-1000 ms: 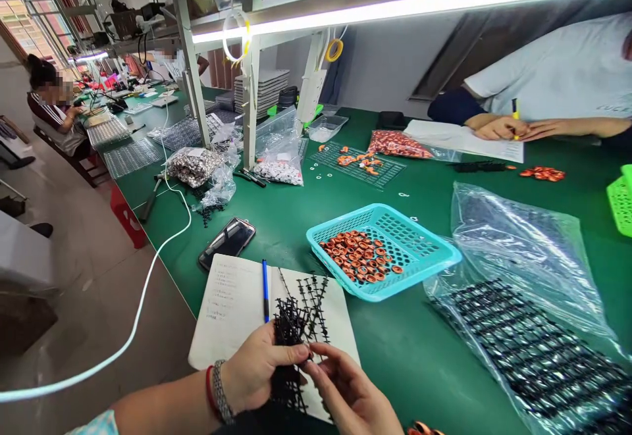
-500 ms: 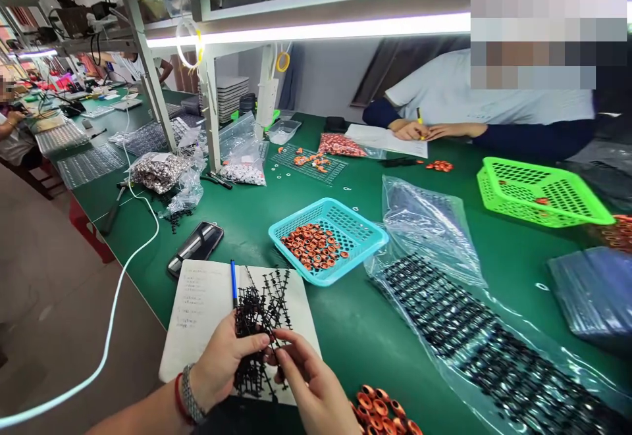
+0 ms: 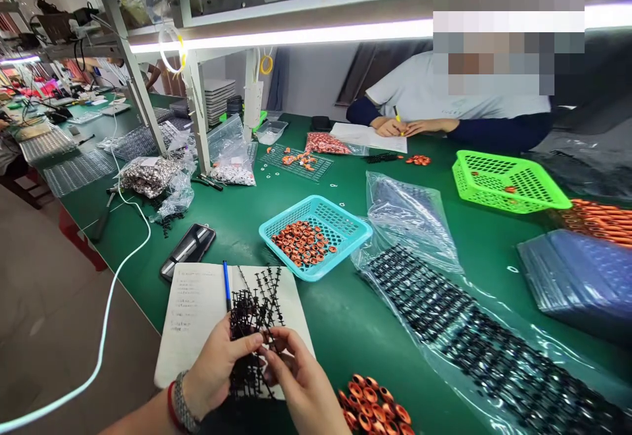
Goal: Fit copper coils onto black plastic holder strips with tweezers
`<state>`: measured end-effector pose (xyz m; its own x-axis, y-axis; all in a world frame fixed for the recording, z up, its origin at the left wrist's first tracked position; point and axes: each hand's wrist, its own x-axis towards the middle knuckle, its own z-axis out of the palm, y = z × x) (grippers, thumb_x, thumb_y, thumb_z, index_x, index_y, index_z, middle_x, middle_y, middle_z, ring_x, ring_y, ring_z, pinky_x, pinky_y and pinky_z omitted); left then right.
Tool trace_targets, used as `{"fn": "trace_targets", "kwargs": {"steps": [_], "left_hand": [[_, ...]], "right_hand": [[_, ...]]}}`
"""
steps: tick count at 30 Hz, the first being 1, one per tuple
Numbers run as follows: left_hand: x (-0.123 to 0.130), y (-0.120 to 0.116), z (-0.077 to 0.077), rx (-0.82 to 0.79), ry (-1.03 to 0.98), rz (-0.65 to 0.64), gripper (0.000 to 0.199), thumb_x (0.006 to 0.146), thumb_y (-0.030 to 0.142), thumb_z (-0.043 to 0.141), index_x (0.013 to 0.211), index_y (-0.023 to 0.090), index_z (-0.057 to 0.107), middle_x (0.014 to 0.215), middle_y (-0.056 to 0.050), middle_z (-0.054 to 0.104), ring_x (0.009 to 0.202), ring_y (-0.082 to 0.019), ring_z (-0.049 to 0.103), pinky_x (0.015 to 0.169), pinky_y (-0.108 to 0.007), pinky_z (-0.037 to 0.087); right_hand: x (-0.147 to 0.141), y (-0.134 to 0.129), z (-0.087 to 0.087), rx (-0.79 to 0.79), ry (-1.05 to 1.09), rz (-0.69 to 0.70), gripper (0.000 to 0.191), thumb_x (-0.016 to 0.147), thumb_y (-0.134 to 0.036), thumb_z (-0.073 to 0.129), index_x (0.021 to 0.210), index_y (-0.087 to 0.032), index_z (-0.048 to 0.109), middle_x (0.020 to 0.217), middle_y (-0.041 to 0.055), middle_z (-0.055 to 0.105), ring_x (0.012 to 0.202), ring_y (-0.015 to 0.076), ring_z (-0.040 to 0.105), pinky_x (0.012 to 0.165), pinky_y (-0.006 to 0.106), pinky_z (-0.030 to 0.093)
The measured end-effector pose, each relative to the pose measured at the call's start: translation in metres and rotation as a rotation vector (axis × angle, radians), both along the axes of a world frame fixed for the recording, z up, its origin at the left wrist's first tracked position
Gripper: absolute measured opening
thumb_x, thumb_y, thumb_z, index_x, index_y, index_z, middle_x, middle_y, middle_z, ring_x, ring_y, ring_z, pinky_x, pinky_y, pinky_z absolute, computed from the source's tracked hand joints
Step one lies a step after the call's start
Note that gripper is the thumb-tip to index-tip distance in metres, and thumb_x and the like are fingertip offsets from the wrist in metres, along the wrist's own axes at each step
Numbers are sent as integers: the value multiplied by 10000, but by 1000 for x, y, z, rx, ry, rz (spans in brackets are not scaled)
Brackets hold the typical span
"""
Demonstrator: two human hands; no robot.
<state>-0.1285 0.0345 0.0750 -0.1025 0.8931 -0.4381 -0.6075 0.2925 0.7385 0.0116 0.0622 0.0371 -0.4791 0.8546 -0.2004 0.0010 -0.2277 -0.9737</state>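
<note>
A bundle of thin black plastic sprues (image 3: 245, 313) with short cross-pieces is gripped in my left hand (image 3: 217, 362), thumb pressed across its front. My right hand (image 3: 301, 376) pinches one strip at the bundle's right side, with the fingertips close to my left thumb. Both hands are above an open notebook (image 3: 190, 330) with handwriting on its left page. Beside the bundle a blue pen (image 3: 226, 282) lies along the notebook's fold. Several orange-and-black rings (image 3: 372, 403) sit in a pile to the right of my right hand.
A blue basket (image 3: 340, 244) holds more such rings. Long plastic bags (image 3: 459, 320) of black parts stretch along the right. A phone (image 3: 187, 251) lies behind the notebook, and a white cable (image 3: 111, 310) hangs at left. Across the table a person (image 3: 459, 86) writes near a green basket (image 3: 543, 198).
The view has shifted slightly to the right. My right fingertips have moved a little closer to my left thumb on the sprues; both hands keep their hold.
</note>
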Motion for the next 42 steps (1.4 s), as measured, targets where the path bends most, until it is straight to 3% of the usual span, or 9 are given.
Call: {"fn": "trace_targets", "kwargs": {"steps": [3,6,10,18,28,35,38,42], "left_hand": [[-1,0,4,-52,-39,-24,303,652,183,813,930,138,700,894,-67,729,748,-172,642,677,-284,521],[-3,2,12,-80,-18,-22,297,617,127,779,905,142,708,872,-61,738,784,-177,658,720,-273,510],[-3,4,16,-41,-10,8,340,609,141,791,938,159,708,900,-63,753,897,-225,684,807,-304,504],[-3,2,8,11,-25,8,476,654,208,866,1097,178,692,1014,-76,760,961,-242,689,900,-346,499],[-6,0,6,22,16,4,445,654,238,885,1058,182,708,1100,-93,747,1107,-292,649,999,-392,460],[-6,-1,5,-27,0,-6,495,638,258,899,1084,178,699,1077,-93,750,1036,-273,670,972,-386,478],[-7,-2,4,-48,-20,-9,502,629,259,906,1077,170,698,1027,-88,754,994,-260,678,933,-370,498],[-8,-1,3,-59,8,5,470,624,269,912,1033,163,705,990,-78,750,963,-243,677,904,-347,506]], "right_hand": [[1,2,0,59,-49,-83,515,888,-680,520,1043,-189,547,698,-3,583,601,164,568,595,274,481],[2,4,2,98,-63,-131,465,900,-665,513,972,-208,564,748,9,595,633,161,555,612,268,474],[2,3,5,88,-50,-51,397,885,-594,591,953,-202,593,893,57,642,811,197,608,736,290,502],[0,4,8,-58,-68,-18,402,676,-467,771,914,-192,598,902,79,656,822,246,626,732,340,524],[0,5,6,-20,-73,57,400,770,-552,694,896,-184,601,886,84,656,845,249,621,770,350,504],[-1,4,6,-36,-40,69,474,763,-648,695,860,-197,583,901,85,657,863,238,615,777,333,509],[-1,4,7,-29,-41,58,499,774,-685,674,825,-196,586,838,59,634,787,199,580,717,293,487],[-1,4,6,-49,-52,25,599,824,-779,526,816,-188,620,674,7,538,598,142,453,524,248,370]]}}
